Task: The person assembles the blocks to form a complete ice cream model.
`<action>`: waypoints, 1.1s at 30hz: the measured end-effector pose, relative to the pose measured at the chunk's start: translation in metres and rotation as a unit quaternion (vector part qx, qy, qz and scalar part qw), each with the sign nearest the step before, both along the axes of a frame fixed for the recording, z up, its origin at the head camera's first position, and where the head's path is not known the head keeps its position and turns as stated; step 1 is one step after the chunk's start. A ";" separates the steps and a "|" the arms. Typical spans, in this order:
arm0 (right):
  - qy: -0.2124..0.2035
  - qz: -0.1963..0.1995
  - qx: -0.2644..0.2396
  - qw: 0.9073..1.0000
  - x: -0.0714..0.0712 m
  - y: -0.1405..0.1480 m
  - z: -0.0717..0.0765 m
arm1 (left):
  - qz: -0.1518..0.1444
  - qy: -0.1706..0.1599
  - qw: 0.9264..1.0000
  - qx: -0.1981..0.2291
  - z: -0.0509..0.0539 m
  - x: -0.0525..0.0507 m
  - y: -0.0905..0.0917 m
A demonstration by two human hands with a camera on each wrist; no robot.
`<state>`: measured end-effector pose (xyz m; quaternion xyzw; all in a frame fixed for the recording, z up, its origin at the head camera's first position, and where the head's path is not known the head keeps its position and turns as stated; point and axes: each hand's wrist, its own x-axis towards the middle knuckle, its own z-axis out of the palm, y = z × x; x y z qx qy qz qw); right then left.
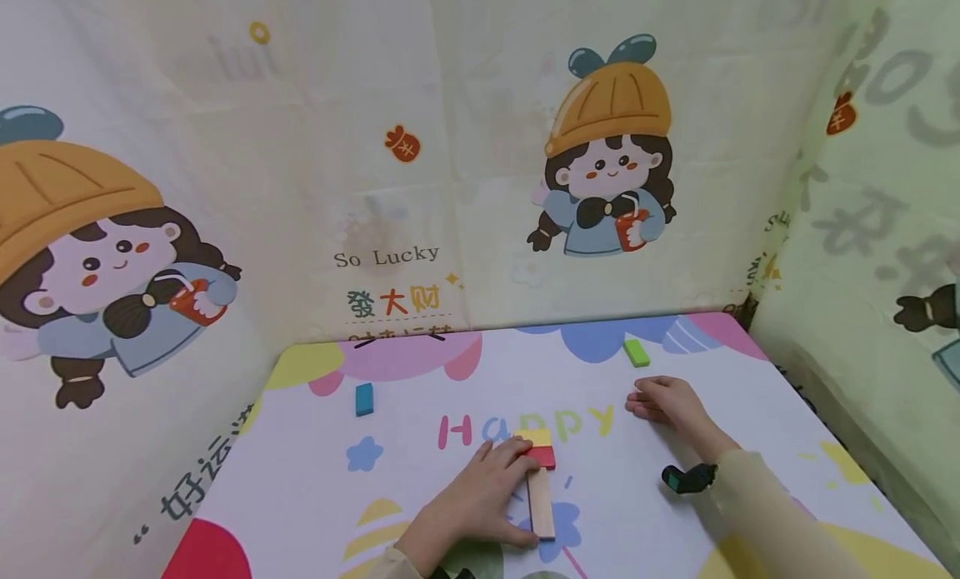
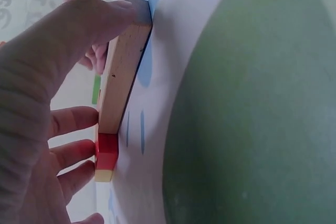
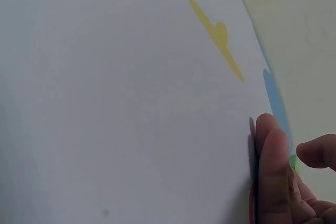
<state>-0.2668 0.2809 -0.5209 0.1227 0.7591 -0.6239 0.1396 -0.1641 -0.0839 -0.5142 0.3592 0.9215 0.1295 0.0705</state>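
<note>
My left hand (image 1: 480, 496) holds a row of blocks along its side. The row is a long plain wooden block (image 1: 541, 508), then a red block (image 1: 543, 457) and a yellow block (image 1: 536, 437) at its far end. In the left wrist view, the thumb (image 2: 100, 17) lies against the wooden block's near end while fingers touch the side by the red block (image 2: 108, 148). My right hand (image 1: 671, 408) hovers near a green block (image 1: 637, 353), thumb apart from the fingers (image 3: 274, 177). Nothing shows in its grasp.
A blue block (image 1: 364, 400) lies at the left of the table (image 1: 300, 479), whose white top carries printed letters and shapes. Printed cloth walls (image 1: 480, 187) stand behind and at both sides. A black band with a small device (image 1: 688, 479) is on the right wrist.
</note>
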 end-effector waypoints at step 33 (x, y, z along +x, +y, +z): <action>0.020 -0.114 0.045 0.992 -0.038 -0.001 -0.003 | -0.010 0.047 0.999 -0.007 -0.001 0.000 0.004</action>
